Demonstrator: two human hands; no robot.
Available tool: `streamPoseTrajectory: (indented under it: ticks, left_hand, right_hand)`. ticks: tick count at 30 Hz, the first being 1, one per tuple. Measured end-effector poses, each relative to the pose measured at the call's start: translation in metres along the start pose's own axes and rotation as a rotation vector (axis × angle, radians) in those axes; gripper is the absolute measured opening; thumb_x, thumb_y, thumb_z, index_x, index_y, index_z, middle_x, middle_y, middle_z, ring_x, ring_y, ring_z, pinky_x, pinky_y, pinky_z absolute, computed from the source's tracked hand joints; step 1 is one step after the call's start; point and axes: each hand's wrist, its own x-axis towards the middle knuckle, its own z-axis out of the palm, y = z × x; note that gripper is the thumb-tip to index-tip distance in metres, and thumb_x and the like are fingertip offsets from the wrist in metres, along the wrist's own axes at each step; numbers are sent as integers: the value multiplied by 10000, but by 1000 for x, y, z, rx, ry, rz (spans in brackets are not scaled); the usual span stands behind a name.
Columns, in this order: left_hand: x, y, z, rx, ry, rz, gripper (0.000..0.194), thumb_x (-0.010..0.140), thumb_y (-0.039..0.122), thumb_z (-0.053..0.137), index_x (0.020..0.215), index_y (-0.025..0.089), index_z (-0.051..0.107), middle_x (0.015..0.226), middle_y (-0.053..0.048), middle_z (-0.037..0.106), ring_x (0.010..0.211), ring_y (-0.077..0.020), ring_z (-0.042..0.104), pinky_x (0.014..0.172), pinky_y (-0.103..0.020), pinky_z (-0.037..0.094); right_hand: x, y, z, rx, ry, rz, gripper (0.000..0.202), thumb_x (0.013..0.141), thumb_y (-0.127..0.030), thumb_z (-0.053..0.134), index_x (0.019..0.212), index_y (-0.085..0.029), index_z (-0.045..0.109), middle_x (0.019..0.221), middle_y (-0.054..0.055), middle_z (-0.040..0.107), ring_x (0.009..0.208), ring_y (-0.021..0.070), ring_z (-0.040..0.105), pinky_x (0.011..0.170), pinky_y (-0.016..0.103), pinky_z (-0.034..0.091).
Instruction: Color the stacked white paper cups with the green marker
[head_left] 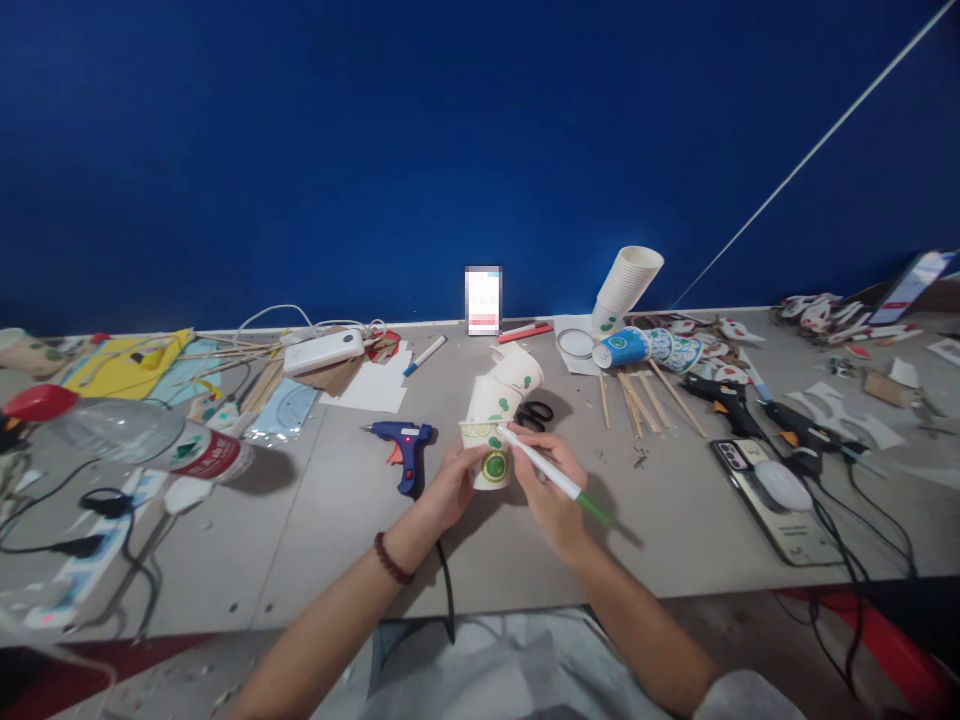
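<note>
A dark reddish-brown beaded bracelet (394,560) is circling the left wrist (412,533), pale greyish clothing (510,672) is showing to the bracelet's right, and a grey sleeve (750,697) is covering the right arm (649,625) farther right.

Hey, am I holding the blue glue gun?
No, the blue glue gun lies on the table, while the left hand holds a paper cup and the right hand a marker.

A head-worn camera looks forward — and down — over the table (315,510).
</note>
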Motion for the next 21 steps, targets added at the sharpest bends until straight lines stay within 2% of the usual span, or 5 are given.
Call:
streamPoseTrajectory:
  ticks: [9,17,21]
  left_hand:
    - [1,-2,-4,11,-5,-6,497,714,264,776,1196,186,687,1064,-76,749,939,-234,686,833,-331,511]
    - [-2,3,2,-12,4,-15,390,662,258,793,1037,164,740,984,-74,757,875,-233,679,802,-336,508]
    - [-2,4,3,-8,-1,-14,420,650,267,802,1048,155,731,961,-68,754,878,-230,675,817,-338,500]
  right_hand:
    - [0,1,0,-3,-1,-8,77,859,-278,673,916,-228,656,1090,102,770,1070,257,727,898,407,611]
    - [0,1,-1,-8,-3,-8,89,846,-279,688,906,-221,659,1097,117,767,1076,268,723,909,434,598]
    - [0,2,-1,0,-2,-17,100,839,-290,698,899,-223,655,1088,113,767,1072,268,725,885,419,605]
